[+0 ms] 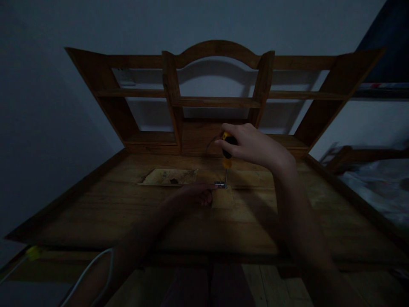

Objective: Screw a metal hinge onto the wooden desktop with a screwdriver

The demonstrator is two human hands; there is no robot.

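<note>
We drive a screw at the desk.
Our right hand (252, 145) holds the screwdriver (227, 154) upright on a small metal hinge (220, 184); our left hand (191, 195) steadies it.

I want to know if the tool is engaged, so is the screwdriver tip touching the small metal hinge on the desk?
Cannot tell. In the dim head view the screwdriver shaft comes down right at the metal hinge, but the meeting point is too dark and small to see.

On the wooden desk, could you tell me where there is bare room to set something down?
Bare desktop lies left of the left hand, and more right of the right hand. It is crowded mid-desk: screwdriver, metal hinge, open recess.
</note>
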